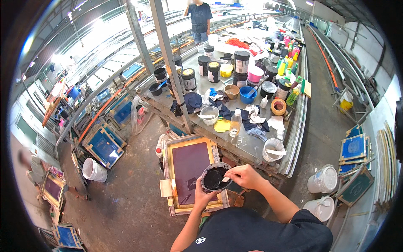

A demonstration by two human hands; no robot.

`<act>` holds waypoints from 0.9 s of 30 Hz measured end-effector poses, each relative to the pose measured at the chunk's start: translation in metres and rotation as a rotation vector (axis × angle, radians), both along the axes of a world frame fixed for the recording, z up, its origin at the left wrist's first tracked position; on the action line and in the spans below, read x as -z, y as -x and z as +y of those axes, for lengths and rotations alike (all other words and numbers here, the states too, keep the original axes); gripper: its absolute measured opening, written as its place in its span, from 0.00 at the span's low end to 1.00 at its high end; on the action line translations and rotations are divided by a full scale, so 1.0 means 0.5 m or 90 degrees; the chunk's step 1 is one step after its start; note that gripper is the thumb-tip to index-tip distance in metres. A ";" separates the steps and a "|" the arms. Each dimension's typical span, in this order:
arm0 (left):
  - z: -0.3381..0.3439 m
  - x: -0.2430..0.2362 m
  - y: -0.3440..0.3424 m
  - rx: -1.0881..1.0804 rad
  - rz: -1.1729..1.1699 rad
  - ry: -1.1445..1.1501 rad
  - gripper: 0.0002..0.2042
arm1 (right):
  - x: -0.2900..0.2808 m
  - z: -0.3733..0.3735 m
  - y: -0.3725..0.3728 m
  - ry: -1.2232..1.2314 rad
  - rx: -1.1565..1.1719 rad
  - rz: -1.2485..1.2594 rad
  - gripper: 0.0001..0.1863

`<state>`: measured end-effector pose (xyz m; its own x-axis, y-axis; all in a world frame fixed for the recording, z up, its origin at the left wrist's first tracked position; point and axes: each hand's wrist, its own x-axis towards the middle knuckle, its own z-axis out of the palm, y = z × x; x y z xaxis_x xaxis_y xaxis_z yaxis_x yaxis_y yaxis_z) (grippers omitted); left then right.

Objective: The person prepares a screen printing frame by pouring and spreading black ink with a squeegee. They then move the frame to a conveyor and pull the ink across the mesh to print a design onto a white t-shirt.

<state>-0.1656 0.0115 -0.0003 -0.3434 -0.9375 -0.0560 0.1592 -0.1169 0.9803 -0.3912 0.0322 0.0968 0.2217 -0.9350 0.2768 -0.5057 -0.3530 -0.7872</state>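
My left hand grips a round tub of black ink from its near left side. In my right hand is a pale flat stirring stick, its lower end dipped in the ink at the tub's right side. The tub is held above the lower right part of a screen printing frame, which has a dark purple mesh edged with yellow tape. A small light wooden block sits at the frame's left edge.
Ahead stands a long metal table crowded with ink tubs, bottles, rags and a blue bowl. A metal post rises at its near left corner. White buckets stand at right, another bucket at left. A person stands beyond.
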 end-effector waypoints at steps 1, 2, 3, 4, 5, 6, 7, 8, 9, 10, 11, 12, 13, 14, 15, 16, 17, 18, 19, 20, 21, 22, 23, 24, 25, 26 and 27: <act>0.000 -0.001 0.002 0.006 0.006 -0.004 0.47 | 0.006 0.002 -0.011 -0.036 -0.007 -0.024 0.07; 0.000 -0.002 0.005 0.012 0.013 -0.008 0.48 | 0.012 -0.001 -0.013 -0.010 0.009 -0.029 0.07; -0.001 -0.003 0.008 0.019 0.020 -0.012 0.48 | 0.015 -0.004 -0.013 0.016 0.025 -0.033 0.07; 0.000 -0.011 0.006 0.012 0.020 0.006 0.48 | 0.007 -0.009 -0.008 0.028 0.058 0.017 0.07; 0.000 -0.006 0.001 0.007 0.016 0.018 0.46 | -0.002 -0.016 -0.001 0.041 0.091 0.068 0.07; -0.003 0.002 -0.005 0.003 0.012 0.030 0.45 | -0.002 -0.020 0.004 0.065 0.130 0.054 0.06; -0.004 0.001 -0.007 0.002 0.009 0.041 0.43 | -0.002 -0.016 0.005 0.051 0.112 0.048 0.06; -0.005 -0.001 -0.008 -0.008 0.017 0.044 0.43 | -0.003 -0.012 0.005 0.038 0.093 0.042 0.06; -0.007 -0.006 -0.009 -0.003 0.013 0.033 0.43 | -0.003 -0.009 0.004 0.025 0.075 0.035 0.06; -0.005 -0.014 -0.009 0.004 0.009 0.019 0.43 | 0.001 -0.001 -0.005 -0.006 0.052 0.007 0.07; -0.005 -0.019 -0.008 0.011 0.006 0.005 0.43 | 0.001 0.002 -0.014 0.006 0.016 -0.004 0.07; -0.006 -0.021 -0.006 0.020 -0.001 0.005 0.43 | 0.007 0.003 -0.021 0.020 0.025 -0.021 0.07; -0.006 -0.018 -0.007 0.014 0.001 0.013 0.45 | 0.013 0.002 -0.028 0.034 0.029 -0.040 0.07; -0.006 -0.011 -0.007 0.007 0.003 0.020 0.46 | 0.011 -0.002 -0.026 0.049 0.050 -0.015 0.07; -0.006 -0.007 -0.008 0.001 0.005 0.028 0.47 | 0.006 -0.009 -0.019 0.065 0.070 0.010 0.07; -0.006 -0.011 -0.009 -0.008 0.013 0.033 0.47 | 0.002 -0.014 -0.011 0.090 0.099 0.026 0.08; -0.007 -0.003 -0.013 -0.016 0.001 0.033 0.47 | 0.002 -0.014 -0.006 0.090 0.095 0.033 0.07; -0.012 0.011 -0.018 -0.025 -0.011 0.033 0.47 | 0.003 -0.014 -0.001 0.090 0.090 0.040 0.07; -0.015 0.013 -0.019 -0.030 -0.021 0.034 0.47 | 0.003 -0.011 0.001 0.091 0.088 0.048 0.07; -0.015 0.013 -0.019 -0.032 -0.041 0.048 0.46 | 0.004 -0.004 -0.007 0.048 0.067 0.021 0.06; -0.016 0.012 -0.017 -0.029 -0.026 0.049 0.45 | 0.002 0.000 -0.020 0.006 0.045 -0.008 0.06; -0.011 0.010 -0.016 -0.026 -0.014 0.044 0.45 | 0.008 0.005 -0.034 0.007 0.044 -0.037 0.05; -0.009 0.006 -0.013 -0.023 -0.002 0.039 0.44 | 0.012 0.003 -0.035 0.046 0.069 -0.033 0.05; -0.015 0.001 -0.004 -0.015 0.077 0.048 0.44 | 0.012 -0.009 -0.031 0.083 0.095 -0.029 0.05; -0.021 0.014 -0.015 -0.014 0.036 0.100 0.45 | 0.014 -0.015 -0.032 0.108 0.114 -0.027 0.05; -0.028 0.001 -0.016 -0.002 -0.003 0.153 0.45 | 0.017 -0.022 -0.028 0.146 0.139 0.031 0.06; -0.027 0.005 -0.016 0.001 0.000 0.116 0.45 | 0.027 -0.030 -0.029 0.177 0.159 0.086 0.07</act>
